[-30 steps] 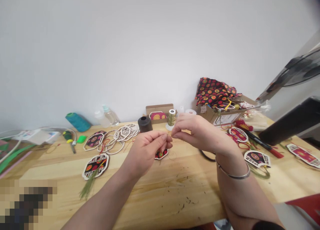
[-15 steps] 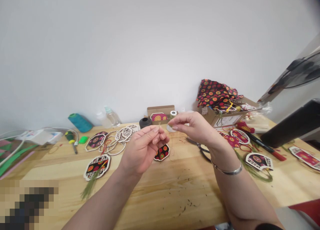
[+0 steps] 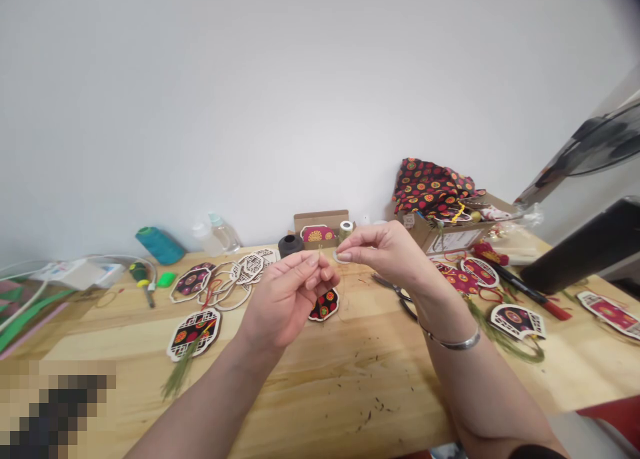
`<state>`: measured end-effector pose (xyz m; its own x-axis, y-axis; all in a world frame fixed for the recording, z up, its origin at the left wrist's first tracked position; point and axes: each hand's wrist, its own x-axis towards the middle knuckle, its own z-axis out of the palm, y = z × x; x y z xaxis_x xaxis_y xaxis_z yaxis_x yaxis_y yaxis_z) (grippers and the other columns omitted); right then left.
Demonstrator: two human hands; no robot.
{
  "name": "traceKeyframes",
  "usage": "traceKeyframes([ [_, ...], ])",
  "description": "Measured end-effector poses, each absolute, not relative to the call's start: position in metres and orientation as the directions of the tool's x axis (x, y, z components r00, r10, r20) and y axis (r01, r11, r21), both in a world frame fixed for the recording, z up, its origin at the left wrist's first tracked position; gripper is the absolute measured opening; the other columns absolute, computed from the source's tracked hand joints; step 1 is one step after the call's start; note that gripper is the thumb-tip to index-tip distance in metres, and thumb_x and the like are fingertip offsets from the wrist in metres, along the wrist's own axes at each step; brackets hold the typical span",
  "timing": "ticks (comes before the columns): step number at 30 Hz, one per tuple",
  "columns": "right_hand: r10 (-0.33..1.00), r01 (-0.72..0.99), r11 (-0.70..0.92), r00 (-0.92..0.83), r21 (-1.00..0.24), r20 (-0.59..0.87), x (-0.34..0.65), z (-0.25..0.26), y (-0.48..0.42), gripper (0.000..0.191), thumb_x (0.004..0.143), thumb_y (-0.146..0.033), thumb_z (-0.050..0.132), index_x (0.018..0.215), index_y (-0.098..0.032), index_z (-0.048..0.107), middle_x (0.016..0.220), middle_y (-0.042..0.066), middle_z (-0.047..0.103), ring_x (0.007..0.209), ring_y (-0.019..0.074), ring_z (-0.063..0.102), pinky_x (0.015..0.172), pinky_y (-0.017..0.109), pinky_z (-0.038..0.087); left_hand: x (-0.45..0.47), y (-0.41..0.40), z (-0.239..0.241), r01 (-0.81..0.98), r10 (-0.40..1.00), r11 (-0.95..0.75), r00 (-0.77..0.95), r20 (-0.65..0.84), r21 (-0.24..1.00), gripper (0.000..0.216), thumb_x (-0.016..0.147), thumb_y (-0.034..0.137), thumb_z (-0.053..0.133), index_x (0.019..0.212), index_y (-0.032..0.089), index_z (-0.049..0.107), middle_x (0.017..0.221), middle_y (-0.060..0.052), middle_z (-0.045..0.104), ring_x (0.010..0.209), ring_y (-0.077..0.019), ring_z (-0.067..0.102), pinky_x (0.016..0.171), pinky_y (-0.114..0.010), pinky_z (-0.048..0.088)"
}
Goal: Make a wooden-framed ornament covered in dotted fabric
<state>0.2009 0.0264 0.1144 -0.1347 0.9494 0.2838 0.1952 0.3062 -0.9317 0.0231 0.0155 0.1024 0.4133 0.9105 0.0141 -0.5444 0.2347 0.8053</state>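
Note:
My left hand point(image 3: 287, 296) is closed in a pinch, and a short yellowish thread point(image 3: 320, 248) sticks up from between its fingertips. My right hand point(image 3: 377, 251) is just to the right, also pinched, its thumb and index tips together; whatever lies between them is too fine to make out. Below the left fingers, partly hidden by them, a black ornament with red and yellow flowers and a pale scalloped rim point(image 3: 325, 304) lies on the wooden table point(image 3: 300, 392). Black-handled scissors point(image 3: 407, 304) rest partly behind my right wrist.
Tasselled ornaments point(image 3: 194, 334) and bare lattice frames point(image 3: 247, 269) lie to the left, near a screwdriver point(image 3: 143, 279) and a teal thread cone point(image 3: 160, 244). At the back stand a black spool point(image 3: 290, 246) and a cardboard box point(image 3: 457, 236) under patterned fabric point(image 3: 433, 186).
The right hand's thumb and index fingertips have come together and dipped slightly. My left hand holds its place with the thread tip still upright.

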Motion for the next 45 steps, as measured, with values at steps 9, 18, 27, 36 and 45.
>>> traceKeyframes([
  [9, 0.791, 0.390, 0.611, -0.262, -0.688, 0.553, 0.208, 0.123, 0.011, 0.012, 0.081, -0.013, 0.070, 0.070, -0.016, 0.071, 0.070, 0.001, 0.069, 0.069, 0.0117, 0.061, 0.070, 0.027, 0.047, 0.020, 0.017, 0.093, -0.322, 0.955, 0.032, 0.289, 0.066, 0.946, 0.014, 0.077, 0.029, 0.073, 0.073, 0.015, 0.074, 0.054, 0.003, 0.052, 0.063, -0.0112, 0.056, 0.066, -0.023, 0.048],
  [18, 0.591, 0.314, 0.800, -0.563, -0.512, 0.578, 0.210, 0.134, -0.008, 0.012, 0.087, -0.014, 0.067, 0.078, -0.019, 0.072, 0.076, 0.001, 0.063, 0.076, 0.0123, 0.057, 0.072, 0.029, 0.047, 0.014, 0.015, 0.096, 0.117, 0.943, -0.242, 0.262, 0.205, 0.963, 0.020, 0.087, 0.037, 0.065, 0.090, 0.021, 0.078, 0.102, -0.004, 0.076, 0.103, -0.0203, 0.065, 0.097, -0.032, 0.046],
  [27, 0.595, 0.471, 0.792, -0.453, -0.389, 0.664, 0.206, 0.119, 0.007, 0.009, 0.085, -0.014, 0.069, 0.077, -0.017, 0.072, 0.071, 0.001, 0.060, 0.079, 0.0150, 0.054, 0.072, 0.030, 0.045, 0.020, 0.010, 0.088, -0.032, 0.906, -0.157, 0.394, 0.157, 0.987, 0.024, 0.089, 0.038, 0.064, 0.101, 0.022, 0.078, 0.094, -0.004, 0.077, 0.087, -0.0183, 0.069, 0.083, -0.030, 0.053],
  [36, 0.625, 0.517, 0.756, -0.393, -0.400, 0.674, 0.205, 0.119, 0.006, 0.013, 0.086, -0.012, 0.065, 0.074, -0.016, 0.070, 0.069, 0.001, 0.059, 0.074, 0.0149, 0.053, 0.068, 0.030, 0.044, 0.019, 0.007, 0.089, -0.045, 0.915, -0.061, 0.396, 0.074, 0.997, 0.023, 0.089, 0.037, 0.063, 0.091, 0.017, 0.076, 0.086, -0.006, 0.075, 0.074, -0.0161, 0.068, 0.070, -0.028, 0.054],
  [45, 0.677, 0.565, 0.708, -0.375, -0.423, 0.633, 0.204, 0.123, 0.005, 0.015, 0.086, -0.013, 0.066, 0.073, -0.018, 0.070, 0.070, 0.001, 0.060, 0.075, 0.0148, 0.054, 0.071, 0.030, 0.044, 0.020, 0.006, 0.095, 0.041, 0.914, -0.164, 0.382, 0.136, 0.986, 0.027, 0.090, 0.034, 0.059, 0.071, 0.017, 0.069, 0.065, -0.002, 0.063, 0.059, -0.0110, 0.051, 0.056, -0.024, 0.042],
])
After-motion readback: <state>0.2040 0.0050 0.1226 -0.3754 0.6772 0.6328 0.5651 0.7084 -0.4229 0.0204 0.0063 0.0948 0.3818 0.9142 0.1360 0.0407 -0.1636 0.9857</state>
